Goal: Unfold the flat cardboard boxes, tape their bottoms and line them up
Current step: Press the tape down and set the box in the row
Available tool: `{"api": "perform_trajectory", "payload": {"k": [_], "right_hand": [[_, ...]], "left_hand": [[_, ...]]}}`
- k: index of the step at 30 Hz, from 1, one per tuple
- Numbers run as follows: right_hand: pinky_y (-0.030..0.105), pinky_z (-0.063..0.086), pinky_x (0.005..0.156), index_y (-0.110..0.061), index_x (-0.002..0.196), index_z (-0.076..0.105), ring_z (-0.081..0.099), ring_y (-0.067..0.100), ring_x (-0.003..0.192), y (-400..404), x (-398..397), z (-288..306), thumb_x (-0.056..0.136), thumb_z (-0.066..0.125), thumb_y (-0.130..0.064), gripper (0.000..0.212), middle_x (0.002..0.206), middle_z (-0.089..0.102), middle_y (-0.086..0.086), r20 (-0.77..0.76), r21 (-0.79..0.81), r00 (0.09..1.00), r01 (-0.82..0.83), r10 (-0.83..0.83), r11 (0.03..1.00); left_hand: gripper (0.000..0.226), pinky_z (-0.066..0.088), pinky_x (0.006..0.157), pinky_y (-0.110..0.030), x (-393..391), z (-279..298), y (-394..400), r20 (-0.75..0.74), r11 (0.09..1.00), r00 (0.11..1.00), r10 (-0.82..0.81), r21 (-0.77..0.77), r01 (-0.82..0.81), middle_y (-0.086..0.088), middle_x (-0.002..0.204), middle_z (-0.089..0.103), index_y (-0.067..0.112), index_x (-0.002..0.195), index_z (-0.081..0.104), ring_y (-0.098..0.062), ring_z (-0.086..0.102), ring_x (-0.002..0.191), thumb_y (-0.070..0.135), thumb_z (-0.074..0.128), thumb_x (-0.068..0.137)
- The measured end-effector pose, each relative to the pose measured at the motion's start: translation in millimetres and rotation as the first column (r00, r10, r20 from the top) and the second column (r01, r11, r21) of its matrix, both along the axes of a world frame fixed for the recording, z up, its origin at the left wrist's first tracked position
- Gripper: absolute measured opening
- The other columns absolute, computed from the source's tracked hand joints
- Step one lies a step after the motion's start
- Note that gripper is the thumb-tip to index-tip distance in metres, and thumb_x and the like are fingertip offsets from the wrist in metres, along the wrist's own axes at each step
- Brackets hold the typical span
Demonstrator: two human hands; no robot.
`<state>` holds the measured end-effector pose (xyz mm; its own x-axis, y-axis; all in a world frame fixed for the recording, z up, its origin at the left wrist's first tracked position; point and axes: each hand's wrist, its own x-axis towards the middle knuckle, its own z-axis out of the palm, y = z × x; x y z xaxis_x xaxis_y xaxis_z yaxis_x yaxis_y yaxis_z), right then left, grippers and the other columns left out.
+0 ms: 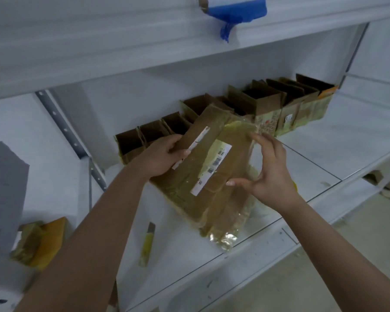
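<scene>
1. A yellow utility knife (147, 244) is seen lying on the white shelf (212, 251).
2. A grey block (5, 194) is seen at far left.
3. Blue tape (236, 12) is hung from the upper shelf (99, 48).

Two hands (164, 157), one cutter (147, 244)
</scene>
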<state>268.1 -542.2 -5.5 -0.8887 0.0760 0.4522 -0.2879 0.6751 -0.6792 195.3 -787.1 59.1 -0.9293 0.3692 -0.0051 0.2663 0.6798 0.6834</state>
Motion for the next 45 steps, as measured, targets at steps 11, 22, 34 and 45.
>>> {"api": "perform_trajectory", "payload": {"k": [11,22,34,45], "right_hand": [[0.024,0.043,0.092,-0.012,0.128,0.05,0.045,0.013,0.112,-14,14,-24,0.064,0.065,-0.069,0.087,0.126,0.04,0.003,-0.045,-0.093,0.986,0.156,-0.16,0.983],[0.022,0.051,0.075,-0.021,0.126,0.047,0.062,0.004,0.096,13,8,-23,0.095,0.06,-0.025,0.034,0.111,0.06,-0.005,0.018,-0.366,0.993,0.115,-0.116,0.923],[0.035,0.042,0.098,-0.018,0.136,0.056,0.055,0.018,0.124,74,-29,32,0.095,0.015,-0.069,0.077,0.135,0.06,0.006,0.193,-0.846,0.896,-0.054,0.4,0.53],[0.035,0.041,0.07,-0.015,0.071,0.072,0.059,0.025,0.074,48,-3,23,0.061,0.08,-0.027,0.018,0.087,0.069,0.015,0.081,-0.79,0.923,-0.17,0.375,0.589]], "left_hand": [[0.056,0.03,0.113,-0.038,-14,-20,27,-0.052,0.947,0.996,-0.067,-0.319,0.047,-0.004,0.155,0.033,0.024,0.153,0.024,-0.023,0.035,0.14,0.039,0.042,0.102],[0.145,0.006,0.111,-0.069,13,-40,57,-0.091,0.827,0.994,-0.067,-0.562,0.004,-0.013,0.161,-0.008,0.023,0.152,-0.017,-0.035,-0.005,0.148,0.085,0.067,0.051],[0.132,-0.006,0.119,-0.051,33,20,39,-0.151,0.76,0.858,-0.492,-0.555,0.338,0.016,0.157,-0.004,0.042,0.152,-0.006,-0.01,-0.001,0.145,0.065,0.081,0.056],[0.084,0.013,0.117,-0.041,24,-17,13,-0.241,0.891,0.901,-0.359,-0.374,0.255,0.008,0.161,0.015,0.042,0.148,0.026,-0.009,0.003,0.149,0.012,0.07,0.084]]}}
